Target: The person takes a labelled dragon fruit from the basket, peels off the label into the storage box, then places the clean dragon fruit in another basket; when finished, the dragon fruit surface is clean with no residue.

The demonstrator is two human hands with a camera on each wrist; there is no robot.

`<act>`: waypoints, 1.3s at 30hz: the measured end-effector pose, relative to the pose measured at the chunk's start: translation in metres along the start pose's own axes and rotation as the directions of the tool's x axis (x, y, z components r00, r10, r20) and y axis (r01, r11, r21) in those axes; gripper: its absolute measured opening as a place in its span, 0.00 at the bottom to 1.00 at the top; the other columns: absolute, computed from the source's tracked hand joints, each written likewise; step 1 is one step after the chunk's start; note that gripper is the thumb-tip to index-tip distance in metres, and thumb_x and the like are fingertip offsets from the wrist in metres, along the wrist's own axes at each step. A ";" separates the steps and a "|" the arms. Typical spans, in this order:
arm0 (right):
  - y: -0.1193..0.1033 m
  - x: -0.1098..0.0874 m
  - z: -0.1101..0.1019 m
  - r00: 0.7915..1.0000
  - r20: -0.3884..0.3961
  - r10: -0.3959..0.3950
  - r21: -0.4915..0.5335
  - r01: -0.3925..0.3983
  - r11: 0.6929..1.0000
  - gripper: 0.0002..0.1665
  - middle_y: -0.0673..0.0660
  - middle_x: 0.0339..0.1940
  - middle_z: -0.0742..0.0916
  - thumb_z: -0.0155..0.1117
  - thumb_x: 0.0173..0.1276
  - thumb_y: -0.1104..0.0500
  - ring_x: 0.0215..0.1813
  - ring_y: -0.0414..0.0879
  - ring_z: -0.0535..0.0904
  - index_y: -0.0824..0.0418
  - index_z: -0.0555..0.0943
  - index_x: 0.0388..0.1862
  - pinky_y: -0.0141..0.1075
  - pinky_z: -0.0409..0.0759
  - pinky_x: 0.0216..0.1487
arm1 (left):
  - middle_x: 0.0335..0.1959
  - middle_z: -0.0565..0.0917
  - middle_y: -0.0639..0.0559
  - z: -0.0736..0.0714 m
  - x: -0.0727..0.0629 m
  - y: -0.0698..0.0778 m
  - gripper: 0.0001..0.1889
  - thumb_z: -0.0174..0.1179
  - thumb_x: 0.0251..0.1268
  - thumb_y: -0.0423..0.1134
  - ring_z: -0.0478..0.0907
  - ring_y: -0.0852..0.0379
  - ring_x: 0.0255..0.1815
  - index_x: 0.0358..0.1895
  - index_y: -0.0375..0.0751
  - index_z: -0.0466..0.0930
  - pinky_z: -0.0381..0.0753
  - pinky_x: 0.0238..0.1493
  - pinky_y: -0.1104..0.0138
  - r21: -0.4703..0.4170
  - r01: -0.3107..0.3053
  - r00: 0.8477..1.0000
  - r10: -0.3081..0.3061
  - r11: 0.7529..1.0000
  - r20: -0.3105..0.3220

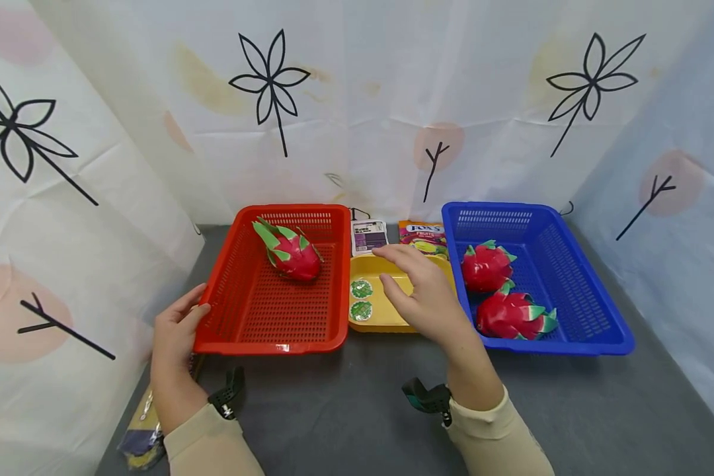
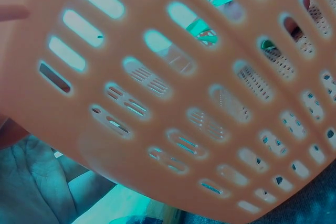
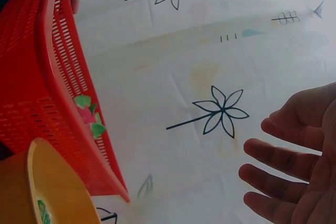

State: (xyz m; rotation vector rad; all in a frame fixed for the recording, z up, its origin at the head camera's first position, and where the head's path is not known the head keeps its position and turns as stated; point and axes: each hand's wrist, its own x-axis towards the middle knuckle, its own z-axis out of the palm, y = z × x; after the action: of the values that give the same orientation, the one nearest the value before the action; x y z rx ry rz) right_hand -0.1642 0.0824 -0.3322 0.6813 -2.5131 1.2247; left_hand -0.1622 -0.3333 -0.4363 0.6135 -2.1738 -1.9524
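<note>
My left hand (image 1: pixel 177 334) holds the left rim of a red plastic basket (image 1: pixel 274 347), its thumb at the edge. Inside lies one pink dragon fruit (image 1: pixel 297 256) with green tips. The left wrist view shows the basket's slotted wall (image 2: pixel 100 145) up close, with part of the palm below it. My right hand (image 1: pixel 425 291) is in the air over a yellow tray (image 1: pixel 387 325), fingers apart and holding nothing. Two round green-patterned pieces (image 1: pixel 361 289) are in that tray. Two more dragon fruits (image 1: pixel 514 316) lie in a blue basket (image 1: pixel 571 291) at the right.
Behind the yellow tray stand a Fox's fruits candy packet (image 1: pixel 424 231) and a white and purple packet (image 1: pixel 369 236). A yellow and purple package (image 1: pixel 143 439) lies under the left forearm. Patterned white curtains (image 1: pixel 357 99) enclose the dark table (image 1: pixel 345 416).
</note>
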 end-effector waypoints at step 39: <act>0.031 0.166 0.116 0.799 0.600 0.044 -0.286 0.163 0.944 0.25 0.58 0.68 0.80 0.57 0.76 0.63 0.69 0.50 0.73 0.60 0.77 0.71 0.42 0.71 0.69 | 0.48 0.82 0.60 -0.004 -0.002 0.001 0.26 0.59 0.76 0.41 0.84 0.66 0.39 0.75 0.46 0.72 0.84 0.40 0.73 0.081 -0.027 0.999 0.025 0.996 0.030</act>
State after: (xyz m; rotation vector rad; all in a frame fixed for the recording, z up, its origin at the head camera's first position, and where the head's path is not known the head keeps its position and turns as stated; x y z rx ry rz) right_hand -0.3260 -0.0417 -0.3528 1.2025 -3.0595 0.5842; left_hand -0.1596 -0.3359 -0.4347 0.5696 -2.2762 -1.8800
